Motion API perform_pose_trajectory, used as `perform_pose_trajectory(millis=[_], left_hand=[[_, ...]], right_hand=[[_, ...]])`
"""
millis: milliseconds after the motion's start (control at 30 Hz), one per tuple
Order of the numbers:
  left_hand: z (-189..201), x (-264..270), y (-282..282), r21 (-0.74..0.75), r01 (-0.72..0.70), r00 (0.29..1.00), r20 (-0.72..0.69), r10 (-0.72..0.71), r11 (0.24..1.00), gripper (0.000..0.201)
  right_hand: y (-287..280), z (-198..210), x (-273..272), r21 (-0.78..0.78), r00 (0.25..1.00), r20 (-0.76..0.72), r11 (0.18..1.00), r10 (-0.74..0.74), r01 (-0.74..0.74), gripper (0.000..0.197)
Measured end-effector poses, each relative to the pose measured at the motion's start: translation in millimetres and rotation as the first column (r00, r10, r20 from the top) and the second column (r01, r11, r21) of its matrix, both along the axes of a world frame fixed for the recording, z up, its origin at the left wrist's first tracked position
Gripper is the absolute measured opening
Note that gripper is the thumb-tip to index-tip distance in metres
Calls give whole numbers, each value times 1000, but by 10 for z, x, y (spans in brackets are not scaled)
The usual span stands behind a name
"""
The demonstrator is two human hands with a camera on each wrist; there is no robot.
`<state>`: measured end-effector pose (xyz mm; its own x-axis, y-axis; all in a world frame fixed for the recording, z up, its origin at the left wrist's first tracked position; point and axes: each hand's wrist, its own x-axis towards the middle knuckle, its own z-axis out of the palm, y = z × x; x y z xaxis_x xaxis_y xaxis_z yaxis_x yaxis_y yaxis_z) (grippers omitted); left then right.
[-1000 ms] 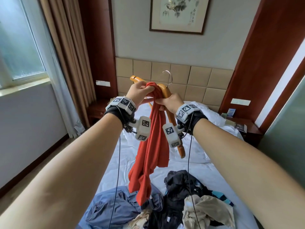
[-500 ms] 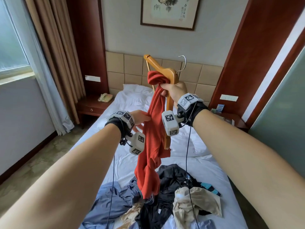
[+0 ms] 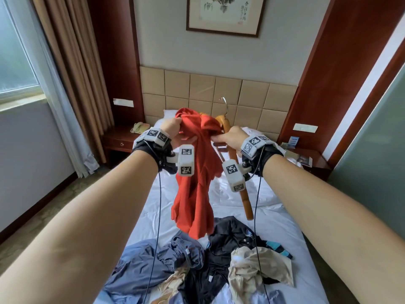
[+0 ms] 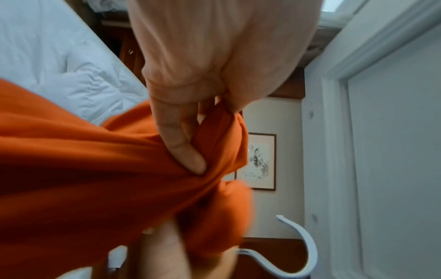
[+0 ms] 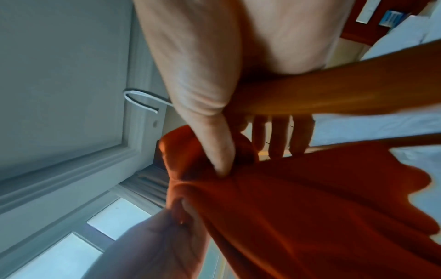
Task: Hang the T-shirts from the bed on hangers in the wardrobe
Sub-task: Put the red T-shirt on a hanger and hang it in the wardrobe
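A red T-shirt [image 3: 197,172] hangs bunched between both hands above the bed [image 3: 274,207]. My left hand [image 3: 173,130] grips its upper left fabric; in the left wrist view the fingers [image 4: 183,143] curl into the red T-shirt [image 4: 83,169]. My right hand [image 3: 232,139] pinches the red cloth with the thumb and holds the wooden hanger [image 3: 238,172], whose arm slants down to the right. Its metal hook [image 3: 224,104] points up. In the right wrist view the thumb [image 5: 219,151] presses the red T-shirt [image 5: 310,207] and the hanger [image 5: 334,94] crosses the palm.
A pile of clothes lies on the near end of the bed: a blue garment [image 3: 149,264], a black one [image 3: 232,238] and a beige one [image 3: 258,266]. Nightstands [image 3: 122,141] flank the padded headboard [image 3: 214,93]. A curtain [image 3: 72,84] hangs at the left.
The left hand has come up from beside the hanging shirt and taken hold of its top. The right hand has lowered, and the hanger now slants downward instead of standing up.
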<state>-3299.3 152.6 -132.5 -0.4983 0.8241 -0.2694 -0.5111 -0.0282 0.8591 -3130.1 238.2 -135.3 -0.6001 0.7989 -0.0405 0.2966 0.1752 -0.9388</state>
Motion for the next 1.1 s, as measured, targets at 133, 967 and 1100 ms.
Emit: perform_pose_trajectory(millis=[133, 967, 1100], left_hand=[[71, -102, 57, 111, -53, 978, 207, 29, 992, 23], [-807, -192, -75, -349, 190, 872, -369, -321, 918, 47], [-606, -129, 48, -195, 149, 944, -264, -198, 969, 48]], right_hand=[[-93, -175, -31, -157, 985, 66, 977, 158, -146, 62], [267, -125, -414, -43, 963, -77, 966, -258, 255, 22], [387, -223, -419, 73, 988, 53, 988, -143, 139, 21]])
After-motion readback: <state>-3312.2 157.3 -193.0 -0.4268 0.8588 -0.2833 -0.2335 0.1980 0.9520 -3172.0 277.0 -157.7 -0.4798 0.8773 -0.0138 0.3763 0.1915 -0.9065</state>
